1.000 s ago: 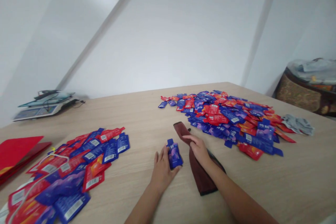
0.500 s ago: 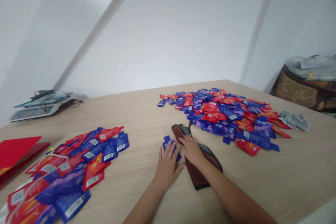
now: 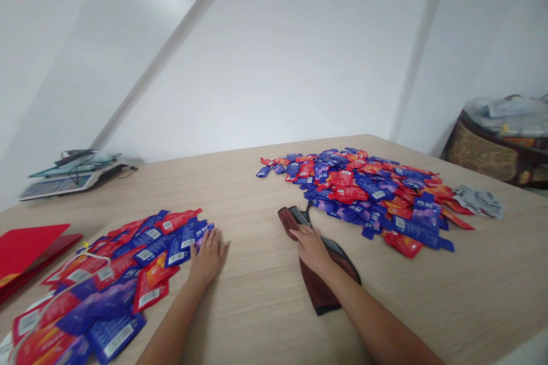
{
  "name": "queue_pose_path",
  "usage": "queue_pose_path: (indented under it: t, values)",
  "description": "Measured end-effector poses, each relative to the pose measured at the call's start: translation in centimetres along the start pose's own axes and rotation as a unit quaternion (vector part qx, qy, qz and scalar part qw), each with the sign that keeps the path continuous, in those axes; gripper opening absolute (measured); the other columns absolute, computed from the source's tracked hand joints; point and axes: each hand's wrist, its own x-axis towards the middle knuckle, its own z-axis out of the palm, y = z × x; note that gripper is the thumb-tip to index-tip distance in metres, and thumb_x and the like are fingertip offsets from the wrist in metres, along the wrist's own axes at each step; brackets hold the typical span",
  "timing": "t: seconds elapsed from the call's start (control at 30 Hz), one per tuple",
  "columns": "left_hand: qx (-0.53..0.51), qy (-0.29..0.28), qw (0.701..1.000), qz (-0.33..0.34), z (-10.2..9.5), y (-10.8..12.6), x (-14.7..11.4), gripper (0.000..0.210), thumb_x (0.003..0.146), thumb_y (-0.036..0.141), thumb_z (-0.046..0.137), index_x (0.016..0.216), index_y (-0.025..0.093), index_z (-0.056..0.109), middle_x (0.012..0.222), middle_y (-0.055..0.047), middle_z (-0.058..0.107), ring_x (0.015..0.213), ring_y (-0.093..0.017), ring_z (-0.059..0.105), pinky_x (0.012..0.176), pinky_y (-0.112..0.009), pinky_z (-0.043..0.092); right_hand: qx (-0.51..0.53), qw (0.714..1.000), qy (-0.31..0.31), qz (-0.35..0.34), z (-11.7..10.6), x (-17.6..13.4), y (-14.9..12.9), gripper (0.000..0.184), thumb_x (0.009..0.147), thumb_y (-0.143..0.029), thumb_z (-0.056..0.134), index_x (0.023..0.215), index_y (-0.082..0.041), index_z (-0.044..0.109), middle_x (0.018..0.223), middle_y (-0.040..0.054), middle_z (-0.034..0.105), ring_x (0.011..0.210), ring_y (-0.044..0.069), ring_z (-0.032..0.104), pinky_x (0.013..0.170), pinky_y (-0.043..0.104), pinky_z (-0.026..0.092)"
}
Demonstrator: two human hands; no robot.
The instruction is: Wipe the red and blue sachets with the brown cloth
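Note:
My left hand (image 3: 209, 255) lies flat, fingers outstretched, at the right edge of the left heap of red and blue packets (image 3: 149, 279). Under its fingertips is a blue-purple packet (image 3: 204, 230), partly covered. Resting on a dark brown fabric item with black trim (image 3: 317, 291) is my right hand (image 3: 312, 246), its fingers extended along the upper part. A black loop sticks out at that item's top; its exact kind is unclear. Beyond my right hand spreads a larger heap of red and blue packets (image 3: 342, 194).
A red folder (image 3: 32, 251) lies at the left, and a white cord crosses the left heap. Farther back stands a flat scale (image 3: 68, 179) with things stacked on it. A grey crumpled cloth (image 3: 479, 201) touches the right heap. Beyond the table's right edge is a patterned chair (image 3: 482, 148).
My left hand has moved left with the blue packet from the table's middle to the edge of the left heap. My right hand has stayed on the brown item.

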Motion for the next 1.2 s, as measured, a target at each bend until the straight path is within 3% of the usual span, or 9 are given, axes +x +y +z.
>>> queue_pose_path:
  t: [0.2, 0.33, 0.43, 0.53, 0.7, 0.83, 1.0, 1.07, 1.2]
  values:
    - [0.051, -0.047, 0.997, -0.031, -0.5, -5.3, -1.3, 0.044, 0.089, 0.035, 0.034, 0.126, 0.021, 0.052, 0.14, -0.009, 0.043, 0.133, -0.03, 0.03, 0.102, -0.06, 0.021, 0.001, 1.0, -0.003, 0.0, 0.1, -0.1, 0.0, 0.051, 0.076, -0.005, 0.04, 0.12, -0.023, 0.058, 0.129, 0.0041, 0.053, 0.121, 0.019, 0.041, 0.101, 0.035, 0.028]
    - [0.079, -0.045, 0.994, -0.053, -0.8, -7.6, -1.9, 0.046, 0.088, 0.036, 0.034, 0.125, 0.016, 0.052, 0.138, -0.011, 0.045, 0.131, -0.029, 0.033, 0.104, -0.055, 0.023, -0.008, 1.0, 0.007, 0.012, -0.1, 0.1, 0.7, 0.051, 0.075, -0.004, 0.039, 0.12, -0.021, 0.058, 0.125, 0.0058, 0.056, 0.12, 0.02, 0.043, 0.101, 0.035, 0.028]
    - [0.088, -0.047, 0.993, -0.065, -1.2, -7.6, -1.8, 0.045, 0.088, 0.037, 0.034, 0.121, 0.015, 0.055, 0.135, -0.012, 0.049, 0.129, -0.029, 0.035, 0.103, -0.055, 0.022, -0.015, 0.999, 0.015, 0.034, -0.7, 0.5, 1.8, 0.052, 0.074, -0.003, 0.039, 0.12, -0.019, 0.059, 0.123, 0.0079, 0.057, 0.119, 0.021, 0.044, 0.1, 0.035, 0.03]
    - [0.091, -0.039, 0.992, -0.075, -1.4, -5.8, -1.1, 0.044, 0.088, 0.038, 0.034, 0.115, 0.015, 0.059, 0.133, -0.012, 0.05, 0.129, -0.032, 0.034, 0.103, -0.058, 0.019, -0.001, 0.999, 0.018, 0.036, -1.5, 1.0, 3.0, 0.051, 0.072, -0.003, 0.04, 0.117, -0.018, 0.062, 0.119, 0.0084, 0.06, 0.115, 0.021, 0.048, 0.098, 0.034, 0.033]
    - [0.022, 0.007, 1.0, -0.005, -0.6, 0.7, 1.0, 0.043, 0.089, 0.036, 0.037, 0.125, 0.019, 0.052, 0.136, -0.011, 0.047, 0.131, -0.03, 0.033, 0.107, -0.055, 0.014, 0.099, 0.995, 0.008, -0.029, -2.4, 1.1, 4.7, 0.045, 0.068, -0.005, 0.039, 0.094, -0.022, 0.072, 0.1, 0.005, 0.068, 0.099, 0.019, 0.056, 0.091, 0.033, 0.039]
    - [-0.108, -0.018, 0.993, 0.045, -0.3, 8.3, 4.0, 0.044, 0.092, 0.036, 0.031, 0.133, 0.021, 0.042, 0.14, -0.01, 0.043, 0.133, -0.026, 0.032, 0.107, -0.056, 0.016, 0.205, 0.978, -0.021, -0.036, -2.1, 1.0, 5.6, 0.043, 0.059, -0.006, 0.037, 0.069, -0.024, 0.074, 0.073, 0.0016, 0.069, 0.077, 0.016, 0.059, 0.077, 0.028, 0.043]
    - [-0.255, -0.058, 0.953, 0.155, -1.8, 18.6, 9.4, 0.047, 0.092, 0.03, 0.031, 0.136, 0.015, 0.036, 0.142, -0.01, 0.039, 0.133, -0.02, 0.032, 0.109, -0.042, 0.024, 0.365, 0.924, -0.111, 0.014, -2.0, 1.2, 6.5, 0.032, 0.054, -0.011, 0.038, 0.049, -0.02, 0.068, 0.046, 0.0001, 0.057, 0.051, 0.013, 0.05, 0.058, 0.024, 0.037]
    - [-0.286, -0.106, 0.926, 0.224, -2.1, 22.9, 11.3, 0.048, 0.089, 0.024, 0.035, 0.135, 0.01, 0.037, 0.141, -0.014, 0.041, 0.13, -0.02, 0.036, 0.109, -0.037, 0.025, 0.415, 0.898, -0.139, 0.039, -2.5, 1.3, 6.9, 0.027, 0.052, -0.013, 0.039, 0.044, -0.018, 0.064, 0.039, -0.0005, 0.051, 0.045, 0.012, 0.045, 0.053, 0.024, 0.035]
    - [-0.286, -0.157, 0.894, 0.307, -1.2, 30.4, 13.2, 0.053, 0.084, 0.025, 0.047, 0.135, 0.015, 0.04, 0.138, -0.01, 0.046, 0.125, -0.02, 0.042, 0.107, -0.032, 0.03, 0.442, 0.884, -0.14, 0.055, -3.9, 1.2, 7.2, 0.025, 0.045, -0.016, 0.037, 0.042, -0.019, 0.062, 0.036, -0.0013, 0.044, 0.042, 0.011, 0.038, 0.049, 0.023, 0.031]
